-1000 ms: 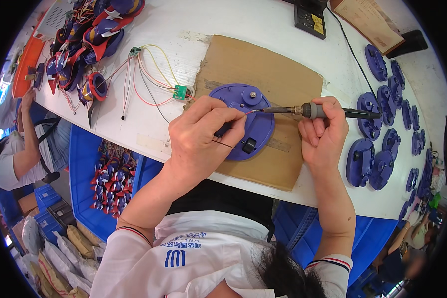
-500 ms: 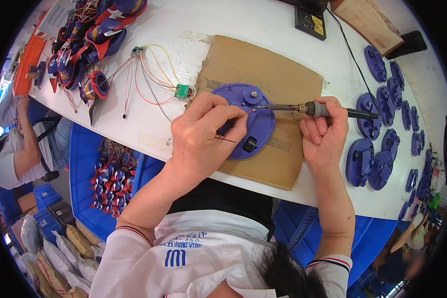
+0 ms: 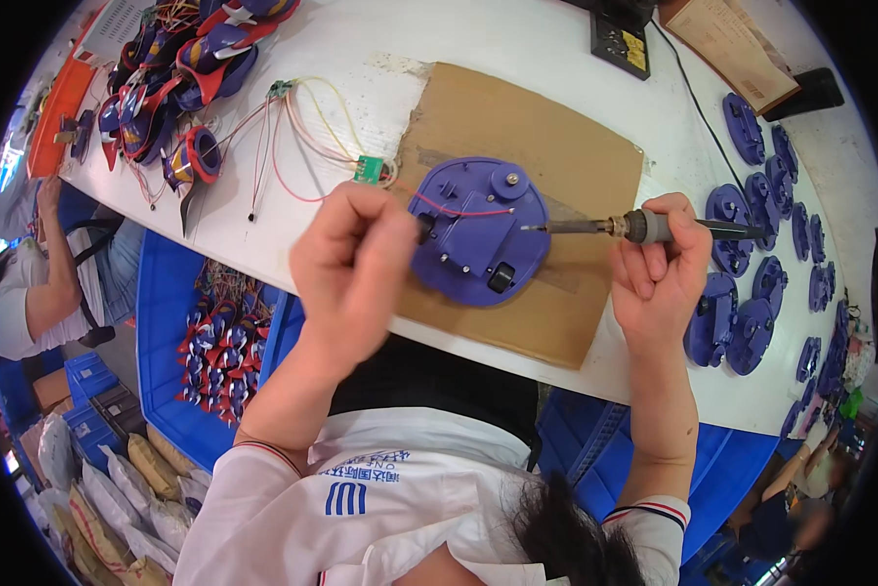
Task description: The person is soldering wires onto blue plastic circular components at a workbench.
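Observation:
A round purple plastic base (image 3: 478, 234) with a black wheel lies on a cardboard sheet (image 3: 556, 156) on the white table. My right hand (image 3: 659, 269) grips a soldering iron (image 3: 634, 228), its tip pointing left at the base's right side. My left hand (image 3: 353, 264) is closed at the base's left edge, pinching something small and dark; a red wire (image 3: 454, 209) runs across the base. A small green circuit board (image 3: 370, 168) with red and yellow wires lies just above my left hand.
Several purple bases (image 3: 752, 234) are spread along the table's right side. Red and blue parts with wires (image 3: 180, 88) are heaped at the far left. A black box (image 3: 620, 44) stands at the back. Blue bins (image 3: 209, 332) sit below the table; another person (image 3: 39, 283) sits at left.
The soldering iron tip has drawn back to the right, off the base's middle. My left hand has shifted slightly left, uncovering more of the base.

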The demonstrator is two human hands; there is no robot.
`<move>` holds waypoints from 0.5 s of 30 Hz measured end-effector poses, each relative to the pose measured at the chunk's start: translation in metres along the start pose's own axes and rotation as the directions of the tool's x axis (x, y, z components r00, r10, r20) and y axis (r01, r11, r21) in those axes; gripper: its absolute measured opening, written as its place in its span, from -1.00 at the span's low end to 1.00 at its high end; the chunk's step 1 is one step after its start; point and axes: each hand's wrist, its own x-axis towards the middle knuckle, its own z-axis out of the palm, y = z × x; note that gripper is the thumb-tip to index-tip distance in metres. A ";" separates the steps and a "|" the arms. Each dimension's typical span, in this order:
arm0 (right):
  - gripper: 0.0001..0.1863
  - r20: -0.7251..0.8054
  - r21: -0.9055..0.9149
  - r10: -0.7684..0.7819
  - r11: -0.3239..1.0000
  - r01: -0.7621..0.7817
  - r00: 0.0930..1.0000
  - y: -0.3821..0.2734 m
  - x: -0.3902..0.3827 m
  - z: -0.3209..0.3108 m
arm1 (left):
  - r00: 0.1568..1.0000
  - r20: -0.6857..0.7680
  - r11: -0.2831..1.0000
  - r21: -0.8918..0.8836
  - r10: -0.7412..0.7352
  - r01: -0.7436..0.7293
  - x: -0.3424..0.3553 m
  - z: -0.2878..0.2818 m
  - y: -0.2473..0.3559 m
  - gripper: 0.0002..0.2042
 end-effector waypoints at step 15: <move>-0.80 0.103 -0.314 -0.075 0.944 0.104 0.992 0.015 -0.012 0.038 | 0.896 0.401 0.723 -0.561 -0.189 0.404 0.006 -0.038 0.003 -0.72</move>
